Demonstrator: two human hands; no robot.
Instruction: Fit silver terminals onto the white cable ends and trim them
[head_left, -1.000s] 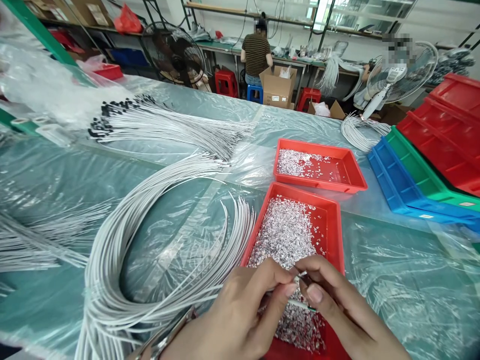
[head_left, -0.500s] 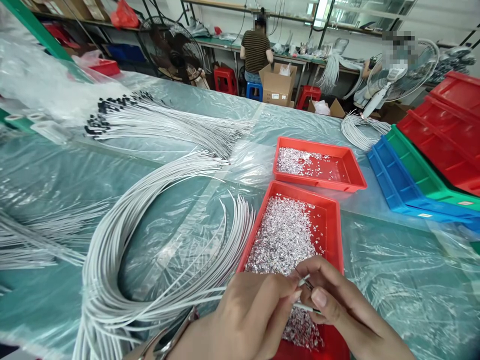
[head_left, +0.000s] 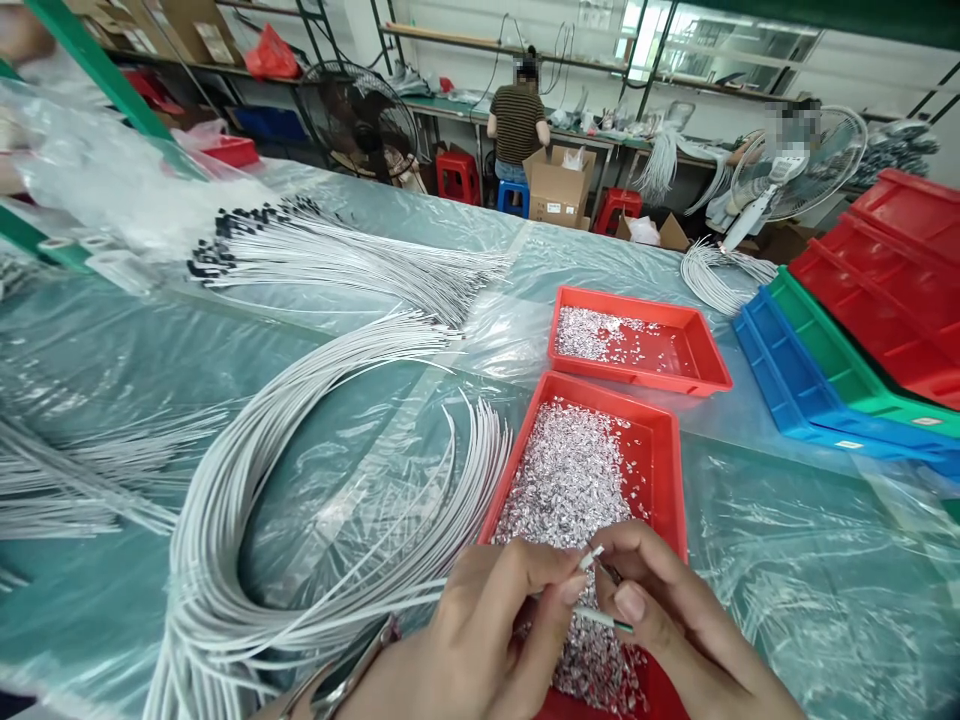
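The left hand pinches a white cable end between thumb and forefinger above the near red tray, which holds small silvery pieces. The right hand, over the same tray, has its thumb and fingers narrowly spaced beside that end; whether they grip anything cannot be told. Left of this tray, a looped cable bundle lies on the plastic-covered desk; just beyond the tray sits a second red tray.
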